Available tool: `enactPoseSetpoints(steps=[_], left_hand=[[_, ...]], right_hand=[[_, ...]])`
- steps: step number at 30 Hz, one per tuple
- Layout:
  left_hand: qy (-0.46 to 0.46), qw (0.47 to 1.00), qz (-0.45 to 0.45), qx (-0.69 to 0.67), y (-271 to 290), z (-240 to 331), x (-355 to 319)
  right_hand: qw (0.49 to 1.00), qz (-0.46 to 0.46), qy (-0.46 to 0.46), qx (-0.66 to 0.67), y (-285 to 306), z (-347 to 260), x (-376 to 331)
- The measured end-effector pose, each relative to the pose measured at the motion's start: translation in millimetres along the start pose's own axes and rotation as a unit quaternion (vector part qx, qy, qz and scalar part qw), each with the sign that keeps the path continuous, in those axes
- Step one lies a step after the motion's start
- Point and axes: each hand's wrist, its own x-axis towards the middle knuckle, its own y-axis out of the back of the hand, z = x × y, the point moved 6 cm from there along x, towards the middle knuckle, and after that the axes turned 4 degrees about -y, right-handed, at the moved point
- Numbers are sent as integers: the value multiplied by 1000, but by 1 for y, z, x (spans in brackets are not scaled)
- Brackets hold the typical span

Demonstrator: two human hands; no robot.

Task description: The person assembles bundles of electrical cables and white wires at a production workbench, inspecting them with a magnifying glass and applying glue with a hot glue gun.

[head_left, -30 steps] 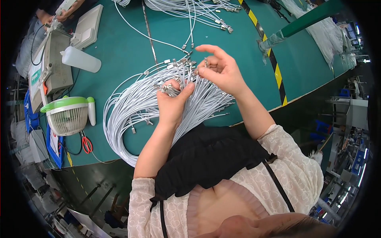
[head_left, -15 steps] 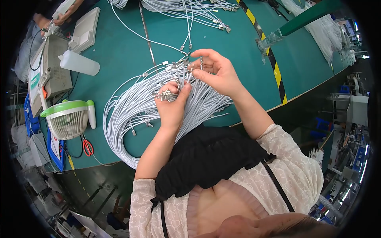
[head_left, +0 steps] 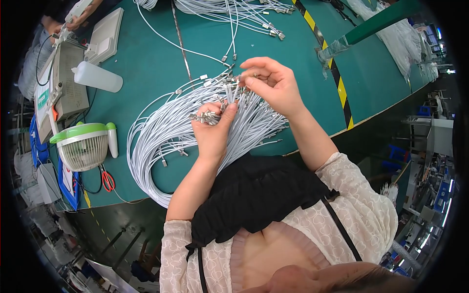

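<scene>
A thick curved bundle of white cables (head_left: 151, 141) with metal end terminals lies on the green table in front of me. My left hand (head_left: 213, 128) is closed around a bunch of cable ends, and their silvery terminals (head_left: 207, 117) stick out past the thumb and fingers. Just right of and beyond it, my right hand (head_left: 276, 88) is closed, thumb and forefinger pinched at the tip of a cable beside other terminals. What exactly lies between those fingertips is partly hidden. Further cable ends fan out under both hands.
More white cables (head_left: 210, 10) lie at the table's far side. To the left are a white bottle (head_left: 97, 77), a green-and-white fan (head_left: 84, 146), red-handled scissors (head_left: 108, 180) and a beige instrument box (head_left: 71, 80). A green post (head_left: 376, 24) rises beside yellow-black tape (head_left: 337, 83). Another person's hand (head_left: 78, 19) shows at far left.
My right hand has shifted slightly right, and its thumb and forefinger have closed more at the cable ends. The left hand stays nearly in place, still gripping its bunch.
</scene>
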Motion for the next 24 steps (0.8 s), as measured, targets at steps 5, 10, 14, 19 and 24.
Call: enactPoseSetpoints(steps=[5, 10, 14, 19, 24], left_hand=[[-8, 999, -5, 47, 3, -2, -1], [2, 1000, -1, 10, -7, 2, -4], [1, 1000, 8, 5, -3, -1, -3], [-19, 998, -5, 67, -6, 1, -1], [-5, 999, 14, 50, -8, 3, -2]], right_hand=[[1000, 4, 30, 1, 4, -9, 3], [1000, -13, -8, -6, 9, -8, 3], [1000, -9, -7, -12, 9, -8, 3], [997, -14, 40, -67, -2, -14, 0], [999, -31, -8, -40, 2, -3, 1]])
